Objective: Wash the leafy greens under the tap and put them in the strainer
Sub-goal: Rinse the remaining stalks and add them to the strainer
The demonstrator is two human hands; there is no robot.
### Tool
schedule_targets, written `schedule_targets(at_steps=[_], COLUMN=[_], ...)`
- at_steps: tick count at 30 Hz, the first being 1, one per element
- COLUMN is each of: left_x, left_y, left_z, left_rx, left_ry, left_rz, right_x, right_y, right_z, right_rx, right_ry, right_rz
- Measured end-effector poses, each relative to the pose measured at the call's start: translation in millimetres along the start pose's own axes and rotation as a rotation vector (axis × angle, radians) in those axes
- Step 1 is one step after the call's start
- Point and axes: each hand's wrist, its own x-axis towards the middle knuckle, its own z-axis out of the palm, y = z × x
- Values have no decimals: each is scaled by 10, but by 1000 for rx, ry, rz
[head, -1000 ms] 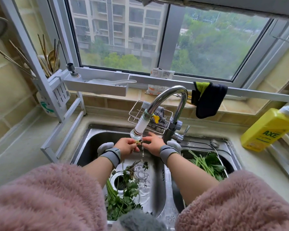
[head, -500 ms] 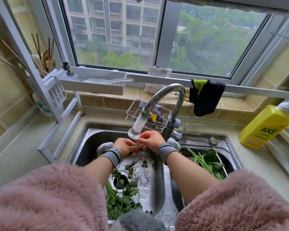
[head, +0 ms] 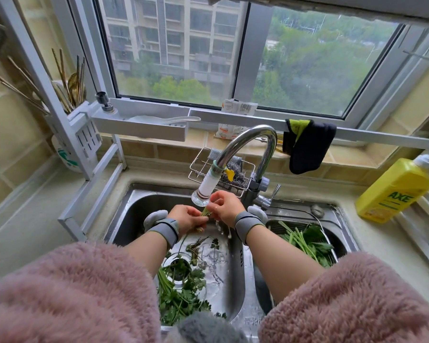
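Both hands meet right under the white nozzle of the tap (head: pixel 206 191) over the left sink basin (head: pixel 139 209). My left hand (head: pixel 187 217) and my right hand (head: pixel 224 206) pinch the stem end of a small sprig of greens (head: pixel 204 212) between them, and water drips below. A pile of leafy greens (head: pixel 181 290) lies in the left basin near the drain. More greens (head: pixel 305 241) lie in the metal strainer (head: pixel 274 224) set in the right basin.
A yellow dish soap bottle (head: pixel 394 191) stands on the counter at right. A wire rack with a steel scourer (head: pixel 230 174) hangs behind the tap. A dark cloth (head: pixel 307 144) hangs on the rail. A white rack with chopsticks (head: pixel 70 90) stands at left.
Both hands have shifted slightly up and to the right, closer under the nozzle, still working the same sprig. The pile and the strainer greens have not moved.
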Motion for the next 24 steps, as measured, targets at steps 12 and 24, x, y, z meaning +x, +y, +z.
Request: schedule_targets(at_steps=[12,24], left_x=[-58,-20], left_y=[51,-49], left_z=[-39,-165], left_rx=[73,22], left_ry=[-59,61], left_rz=[-29,-76], right_x=[23,60], right_y=[-23,14], right_z=[22,-35], right_rx=[-134,-333], right_ry=[105,115], right_rz=[33,197])
